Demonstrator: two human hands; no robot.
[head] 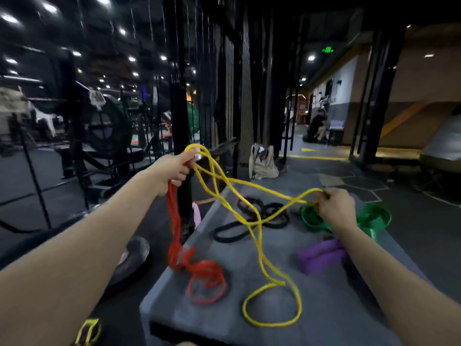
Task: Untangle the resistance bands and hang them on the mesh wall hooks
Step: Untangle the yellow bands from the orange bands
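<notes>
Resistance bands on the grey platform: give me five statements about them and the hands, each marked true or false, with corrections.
1. The left hand grips both the yellow band and the red band. True.
2. The right hand holds the purple band. False: it pinches the yellow band; the purple one lies on the grey platform.
3. The yellow band is already hung on a hook. False: it is stretched between the two hands, its lower loop on the platform.
4. The black band lies untouched on the platform. True.
5. The green band lies on the floor. False: it is on the platform.
</notes>
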